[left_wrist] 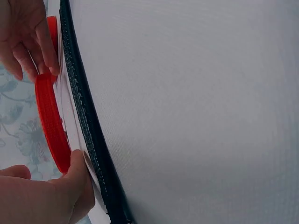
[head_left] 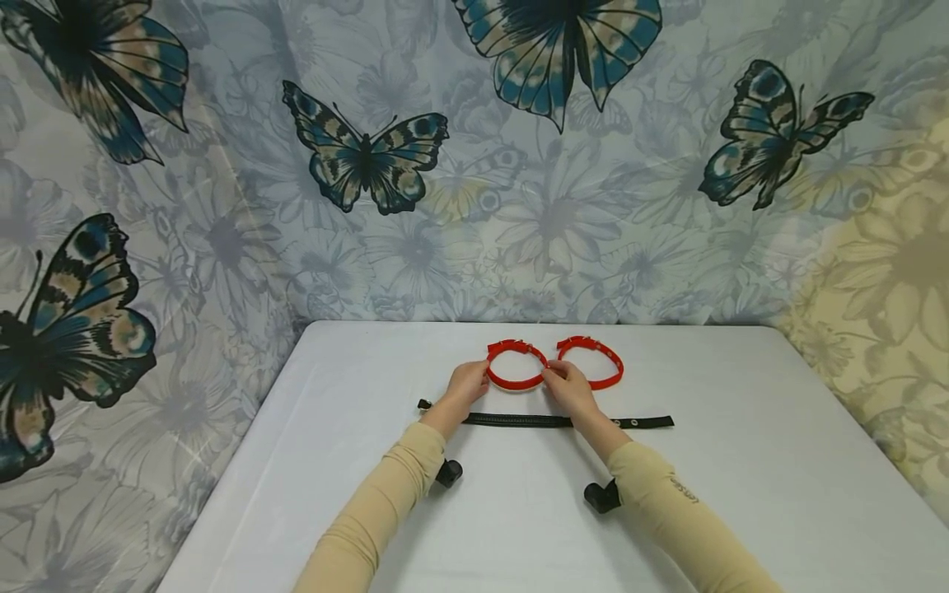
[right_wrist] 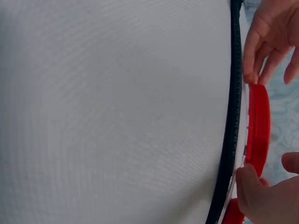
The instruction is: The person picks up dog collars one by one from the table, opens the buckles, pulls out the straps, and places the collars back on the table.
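A red collar (head_left: 516, 385), fastened into a ring with its buckle at the far side, lies near the table's back edge. My left hand (head_left: 467, 385) touches its left side with the fingertips. On its right side rest the fingertips of my right hand (head_left: 569, 387). In the right wrist view, the left hand (right_wrist: 271, 42) has its fingers extended against the collar (right_wrist: 259, 123). A second red ring-shaped collar (head_left: 610, 381) lies just right of the first, partly behind the right hand. Nearer me, a black strap (head_left: 511, 420) with metal eyelets stretches straight under both wrists.
A white table (head_left: 519, 527) lies under everything. Butterfly-patterned cloth (head_left: 445, 272) hangs behind it and at both sides. Black wrist devices (head_left: 602, 497) stick out beneath the sleeves.
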The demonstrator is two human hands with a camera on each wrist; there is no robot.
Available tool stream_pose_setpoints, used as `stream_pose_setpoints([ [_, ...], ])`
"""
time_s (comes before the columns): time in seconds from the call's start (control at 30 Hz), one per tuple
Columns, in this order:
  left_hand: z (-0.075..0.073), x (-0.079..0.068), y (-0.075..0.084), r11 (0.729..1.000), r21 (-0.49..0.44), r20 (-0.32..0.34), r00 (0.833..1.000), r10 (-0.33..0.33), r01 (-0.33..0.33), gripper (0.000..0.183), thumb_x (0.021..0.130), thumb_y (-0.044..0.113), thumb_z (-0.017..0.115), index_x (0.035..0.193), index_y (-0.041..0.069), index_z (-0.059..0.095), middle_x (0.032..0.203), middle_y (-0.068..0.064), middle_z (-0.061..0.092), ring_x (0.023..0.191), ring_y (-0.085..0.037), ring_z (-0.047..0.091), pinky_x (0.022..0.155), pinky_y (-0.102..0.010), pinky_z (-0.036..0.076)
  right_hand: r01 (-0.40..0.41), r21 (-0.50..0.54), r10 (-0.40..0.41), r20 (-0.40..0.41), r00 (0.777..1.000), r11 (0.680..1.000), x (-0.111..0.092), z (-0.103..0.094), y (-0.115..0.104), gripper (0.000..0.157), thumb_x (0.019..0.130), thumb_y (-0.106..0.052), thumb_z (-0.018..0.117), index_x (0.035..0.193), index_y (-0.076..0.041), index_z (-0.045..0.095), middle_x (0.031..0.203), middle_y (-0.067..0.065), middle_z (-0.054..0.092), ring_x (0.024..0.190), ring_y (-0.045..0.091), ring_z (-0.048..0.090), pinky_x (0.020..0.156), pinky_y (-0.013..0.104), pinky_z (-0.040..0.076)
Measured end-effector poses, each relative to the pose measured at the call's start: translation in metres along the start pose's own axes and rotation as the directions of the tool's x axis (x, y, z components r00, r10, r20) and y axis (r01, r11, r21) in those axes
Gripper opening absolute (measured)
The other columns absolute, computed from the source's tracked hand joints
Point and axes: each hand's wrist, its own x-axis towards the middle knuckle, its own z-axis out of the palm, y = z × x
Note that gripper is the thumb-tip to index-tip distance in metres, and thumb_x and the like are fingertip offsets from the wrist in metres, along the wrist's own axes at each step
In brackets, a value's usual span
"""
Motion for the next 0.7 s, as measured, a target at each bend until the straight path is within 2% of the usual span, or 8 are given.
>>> stream_pose_setpoints([
  [0.1, 0.0008, -0.0011, -0.0006, 1.0, -0.016, -0.019, 1.0, -0.001, 0.001, 0.041, 0.101, 0.018, 0.05, 0.133, -0.007, 0.052, 0.1, -0.01, 0.055, 0.094, -0.018, 0.055, 0.091, -0.031, 0.051, 0.0, 0.042, 0.001, -0.035, 0.999, 0.999, -0.0002, 0.0016, 0.0015, 0.047, 0.099, -0.024, 0.057, 0.139, -0.001, 0.047, 0.125, 0.017, 0.053, 0.106, 0.025, 0.058, 0.091, 0.032, 0.049],
  [0.33, 0.0009, -0.0015, -0.0024, 0.997, -0.075, -0.03, 0.999, -0.023, 0.021, 0.04, 0.099, 0.014, 0.055, 0.133, -0.007, 0.051, 0.108, -0.013, 0.057, 0.097, -0.019, 0.058, 0.088, -0.029, 0.053, 0.009, 0.112, 0.001, -0.084, 0.997, 0.994, 0.0014, 0.0025, 0.0037, 0.045, 0.093, -0.015, 0.066, 0.132, 0.001, 0.052, 0.12, 0.016, 0.055, 0.098, 0.02, 0.058, 0.075, 0.017, 0.051],
  [0.5, -0.0006, -0.0008, -0.0031, 0.991, -0.126, -0.014, 0.999, -0.037, 0.035, 0.042, 0.097, 0.013, 0.061, 0.133, -0.007, 0.052, 0.109, -0.015, 0.057, 0.091, -0.017, 0.059, 0.084, -0.026, 0.054, 0.003, 0.144, 0.007, -0.072, 0.997, 0.99, 0.0, 0.0012, 0.0044, 0.047, 0.092, -0.013, 0.067, 0.134, 0.001, 0.051, 0.122, 0.016, 0.054, 0.099, 0.02, 0.057, 0.074, 0.016, 0.052],
  [0.7, -0.004, -0.0044, -0.0018, 0.987, -0.162, 0.004, 1.0, -0.022, 0.022, 0.046, 0.092, 0.008, 0.066, 0.133, -0.006, 0.052, 0.111, -0.017, 0.062, 0.086, -0.014, 0.063, 0.082, -0.027, 0.055, 0.009, 0.163, -0.001, -0.049, 0.999, 0.987, -0.0058, -0.0013, 0.0045, 0.051, 0.093, -0.012, 0.066, 0.139, -0.002, 0.046, 0.13, 0.017, 0.051, 0.11, 0.024, 0.053, 0.08, 0.018, 0.051],
])
